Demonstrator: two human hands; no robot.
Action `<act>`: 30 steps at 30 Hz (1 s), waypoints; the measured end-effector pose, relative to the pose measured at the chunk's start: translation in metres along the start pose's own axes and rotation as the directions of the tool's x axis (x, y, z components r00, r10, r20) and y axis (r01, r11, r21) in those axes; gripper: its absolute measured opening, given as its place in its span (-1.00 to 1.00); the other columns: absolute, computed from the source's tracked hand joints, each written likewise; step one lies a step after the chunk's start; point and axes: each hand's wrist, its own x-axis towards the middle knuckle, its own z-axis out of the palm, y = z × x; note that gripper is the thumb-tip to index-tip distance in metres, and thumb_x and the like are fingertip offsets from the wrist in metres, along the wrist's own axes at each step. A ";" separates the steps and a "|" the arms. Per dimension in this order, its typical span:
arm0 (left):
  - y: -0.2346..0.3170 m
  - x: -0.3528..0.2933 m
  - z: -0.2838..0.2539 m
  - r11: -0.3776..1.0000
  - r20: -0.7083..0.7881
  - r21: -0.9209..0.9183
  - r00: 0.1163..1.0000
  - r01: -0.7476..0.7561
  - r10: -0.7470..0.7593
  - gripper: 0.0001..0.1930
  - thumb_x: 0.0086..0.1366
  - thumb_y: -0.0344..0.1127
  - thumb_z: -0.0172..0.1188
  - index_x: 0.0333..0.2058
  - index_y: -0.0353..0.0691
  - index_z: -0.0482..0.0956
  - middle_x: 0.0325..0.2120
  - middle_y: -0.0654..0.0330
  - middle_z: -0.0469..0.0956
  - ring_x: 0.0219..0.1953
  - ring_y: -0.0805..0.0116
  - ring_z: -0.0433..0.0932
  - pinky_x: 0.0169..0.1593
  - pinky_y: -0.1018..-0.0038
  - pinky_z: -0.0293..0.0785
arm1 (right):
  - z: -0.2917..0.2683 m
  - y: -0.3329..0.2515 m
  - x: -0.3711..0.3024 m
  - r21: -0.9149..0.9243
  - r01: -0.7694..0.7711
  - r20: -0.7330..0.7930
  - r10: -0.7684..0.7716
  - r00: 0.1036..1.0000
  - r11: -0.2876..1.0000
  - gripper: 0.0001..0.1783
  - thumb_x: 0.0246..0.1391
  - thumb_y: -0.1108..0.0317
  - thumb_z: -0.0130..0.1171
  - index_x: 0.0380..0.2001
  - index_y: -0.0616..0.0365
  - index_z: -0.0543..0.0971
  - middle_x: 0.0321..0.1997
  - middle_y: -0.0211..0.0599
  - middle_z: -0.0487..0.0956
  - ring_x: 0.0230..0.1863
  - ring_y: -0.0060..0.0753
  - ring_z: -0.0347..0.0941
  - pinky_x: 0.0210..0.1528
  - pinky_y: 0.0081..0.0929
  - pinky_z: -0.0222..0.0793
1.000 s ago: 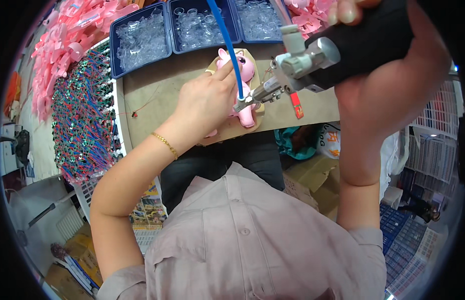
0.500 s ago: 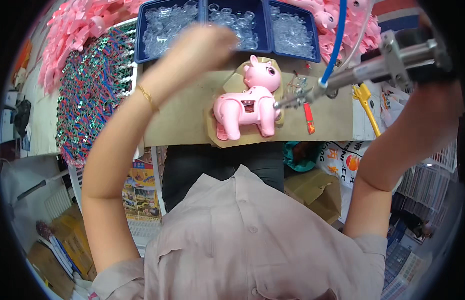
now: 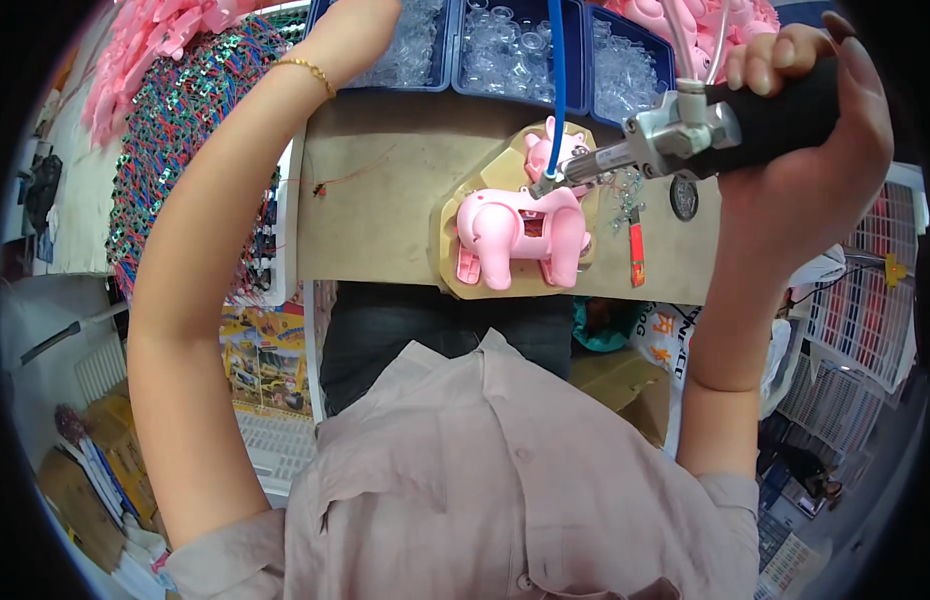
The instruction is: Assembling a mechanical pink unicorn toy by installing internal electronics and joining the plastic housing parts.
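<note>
My right hand (image 3: 810,130) is wrapped round the black handle of a pneumatic screwdriver (image 3: 675,140), which slants down to the left. The driver's tip meets or hovers just over the upper edge of a pink toy animal (image 3: 495,225), near its neck; contact is hard to tell. Below the driver, the toy lies on its side in a tan shaped holder (image 3: 450,250), a rectangular opening in its belly. Part of the toy's head is behind the driver. At the top edge, my left hand (image 3: 360,30) is over the left blue bin (image 3: 450,50), its fingers hidden or cut off.
Three blue bins hold clear plastic pieces (image 3: 510,55). Wired circuit boards (image 3: 190,150) heap up at the left, with pink parts (image 3: 175,30) behind. A red strip-shaped tool (image 3: 637,250) and a dark oval disc (image 3: 684,198) lie right of the holder. A blue hose (image 3: 558,80) hangs down.
My left hand has moved left and away, from the middle bin to the left bin. The screwdriver's tip has shifted from the toy's right side to its upper edge by the neck.
</note>
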 end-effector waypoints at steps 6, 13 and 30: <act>0.018 -0.005 -0.029 0.981 0.026 -0.118 0.988 0.154 -0.152 -0.82 0.04 -0.33 0.16 -0.55 -0.37 0.59 -0.54 -0.18 0.52 -0.39 -0.11 0.55 -0.25 0.13 0.47 | -0.003 0.006 0.009 0.054 -0.150 0.156 0.140 0.978 0.987 -0.52 0.11 0.04 0.09 -0.14 0.27 0.43 -0.62 -0.41 0.36 -0.62 -0.60 0.35 -0.56 -0.66 0.30; 0.034 -0.029 -0.077 0.461 0.188 -0.801 0.892 0.381 -0.412 -0.79 0.21 -0.30 0.06 -0.46 -0.34 0.54 -0.60 0.18 0.52 -0.58 0.43 0.46 -0.46 0.48 0.39 | -0.045 0.003 0.024 -0.061 0.002 0.248 0.013 0.969 0.998 -0.56 0.08 0.09 0.12 -0.16 0.26 0.45 -0.59 -0.39 0.39 -0.59 -0.57 0.37 -0.54 -0.64 0.30; 0.180 -0.204 -0.082 -0.458 0.556 -0.799 0.768 0.390 -0.317 -0.67 0.22 -0.44 0.19 -0.03 -0.39 0.46 -0.32 0.27 0.57 -0.33 0.63 0.50 -0.25 0.68 0.44 | 0.030 -0.009 -0.032 -0.363 0.454 0.462 -0.266 0.846 0.814 -0.66 0.01 0.21 0.20 -0.20 0.20 0.51 -0.50 -0.36 0.48 -0.51 -0.48 0.43 -0.48 -0.58 0.32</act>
